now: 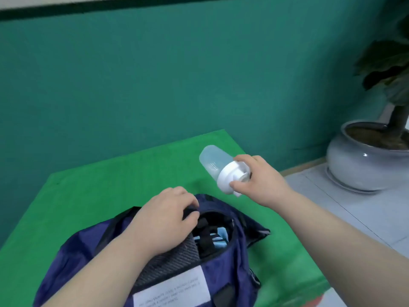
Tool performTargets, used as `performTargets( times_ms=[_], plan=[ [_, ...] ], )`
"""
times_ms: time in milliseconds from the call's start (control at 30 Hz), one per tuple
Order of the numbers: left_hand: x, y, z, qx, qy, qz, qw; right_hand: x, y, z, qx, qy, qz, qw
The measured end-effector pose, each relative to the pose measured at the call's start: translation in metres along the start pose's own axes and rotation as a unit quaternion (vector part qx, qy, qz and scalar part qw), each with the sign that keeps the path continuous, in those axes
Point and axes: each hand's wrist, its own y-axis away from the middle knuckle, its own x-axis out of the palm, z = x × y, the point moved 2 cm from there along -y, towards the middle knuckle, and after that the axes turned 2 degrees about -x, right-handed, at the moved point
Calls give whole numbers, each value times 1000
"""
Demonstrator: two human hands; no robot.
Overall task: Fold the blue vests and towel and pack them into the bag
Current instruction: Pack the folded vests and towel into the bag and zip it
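2 hands work at the open navy bag (88,247), which lies slumped on the green table (110,185); pale blue cloth (221,238), judged to be the folded vests, and a grey ribbed cloth (174,258), probably the towel, sit inside its mouth among black straps (205,240); the bag fabric looks thin, soft and light, likely to collapse unless its rim is held, so the bound edge of the opening is the best place to grasp; the left hand (163,216) pinches that far rim with curled fingers; the right hand (259,180) grips the white cap (230,176) of a translucent bottle (212,160), tilted in the air just beyond the bag.
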Motion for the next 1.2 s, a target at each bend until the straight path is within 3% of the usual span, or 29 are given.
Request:
performTargets(
  times_ms=[167, 267, 367, 533, 733, 800, 1033, 1133, 1200],
  plan=[
    [45, 18, -69, 153, -63, 19, 986, -41, 104, -53, 53, -143, -57, 987],
    [68, 18, -97, 193, -165, 97, 962, -49, 145, -78, 78, -161, -58, 982],
    [81, 13, -105, 185, -262, 166, 932, -48, 171, -93, 89, -179, -34, 979],
    [66, 18, -96, 133, -350, 165, 913, -41, 187, -104, 60, -177, 13, 982],
    [43, 32, -55, 161, -347, 29, 924, -13, 178, -82, 15, -145, 95, 985],
    [43, 33, -43, 144, -349, 30, 926, -7, 172, -74, 8, -119, 105, 987],
    [53, 6, -93, 148, -341, -39, 927, -12, 177, -80, 13, -79, 144, 986],
    [71, -12, -110, 143, -367, 29, 919, -12, 185, -84, 12, -87, 132, 987],
    [81, -23, -111, 94, -388, 88, 912, -12, 190, -88, 19, -98, 125, 987]
  ],
)
